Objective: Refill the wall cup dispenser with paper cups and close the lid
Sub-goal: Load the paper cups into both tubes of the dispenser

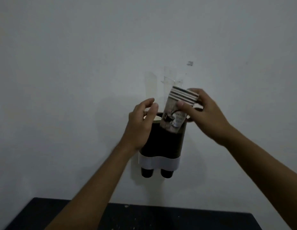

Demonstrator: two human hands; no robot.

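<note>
Our right hand (201,113) grips the light, easily crushed stack of printed paper cups (175,112) near its rims, half inside the dark wall dispenser (161,143); our left hand (141,123) rests open beside it.

Stack of paper cups (175,112) sits tilted, lower end inside right side of wall cup dispenser (162,146). Left hand (141,120) at dispenser's left; right hand (201,112) grips stack top. Table (161,216) below.
</note>
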